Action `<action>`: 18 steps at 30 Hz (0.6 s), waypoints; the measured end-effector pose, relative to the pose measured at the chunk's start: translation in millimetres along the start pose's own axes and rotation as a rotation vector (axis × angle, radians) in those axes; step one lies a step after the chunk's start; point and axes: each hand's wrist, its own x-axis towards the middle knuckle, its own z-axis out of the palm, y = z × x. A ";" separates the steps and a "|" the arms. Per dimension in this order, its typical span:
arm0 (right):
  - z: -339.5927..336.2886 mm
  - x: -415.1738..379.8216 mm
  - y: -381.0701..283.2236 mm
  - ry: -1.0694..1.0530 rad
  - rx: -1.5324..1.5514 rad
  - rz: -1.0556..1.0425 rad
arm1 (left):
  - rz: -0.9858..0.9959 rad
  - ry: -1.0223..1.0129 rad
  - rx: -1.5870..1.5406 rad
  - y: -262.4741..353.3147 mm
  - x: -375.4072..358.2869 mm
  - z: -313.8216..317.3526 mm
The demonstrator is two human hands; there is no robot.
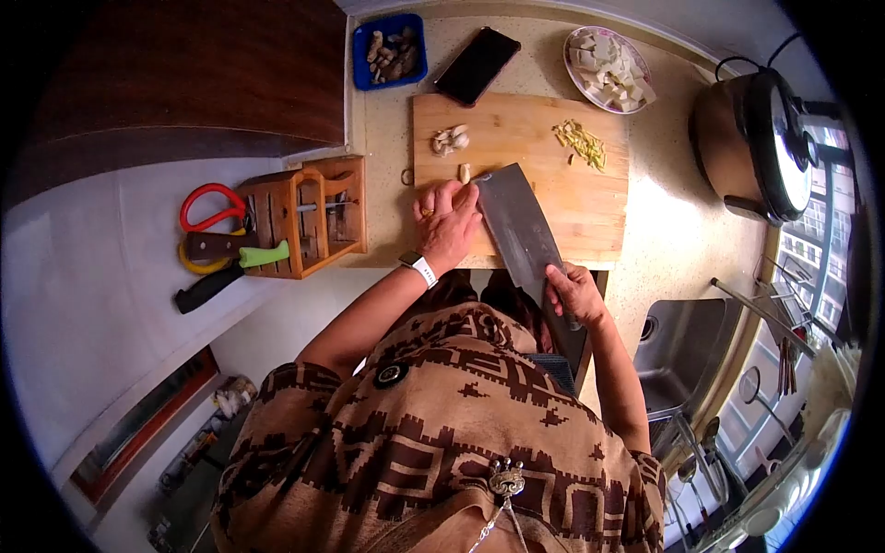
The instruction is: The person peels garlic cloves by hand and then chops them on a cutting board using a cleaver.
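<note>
My right hand (pixel 575 293) grips the handle of a broad cleaver (pixel 524 226), its blade slanting up and left over the cutting board (pixel 590 217). Beside the blade's upper end is my left hand (pixel 448 221), fingers bent and drawn together near the board's left side; whatever lies under the fingertips is hidden. One garlic clove (pixel 465 172) rests just beyond those fingers. Farther up the board sits a small pile of garlic cloves (pixel 451 140). Chopped yellowish pieces (pixel 581 145) are heaped at the board's upper right.
Behind the board are a blue tray (pixel 360 64) of ginger-like roots, a dark phone (pixel 477 66) and a plate (pixel 573 78) of white cubes. A wooden knife rack (pixel 300 221) stands left. To the right are a cooker (pixel 742 138) and a sink (pixel 678 355).
</note>
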 end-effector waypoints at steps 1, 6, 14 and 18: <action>-1.1 -4.5 3.3 -0.014 0.049 -0.022 | 0.030 0.035 -0.022 3.1 1.5 -3.1; -5.2 -45.6 8.7 0.093 0.088 -0.048 | 0.247 0.191 -0.117 25.0 24.6 -12.5; -7.0 -125.8 46.9 0.362 0.245 -0.182 | 0.574 0.238 -0.396 108.7 71.3 -18.8; 8.0 -153.6 61.2 0.505 0.350 -0.153 | 0.753 0.193 -0.429 141.4 77.2 -7.0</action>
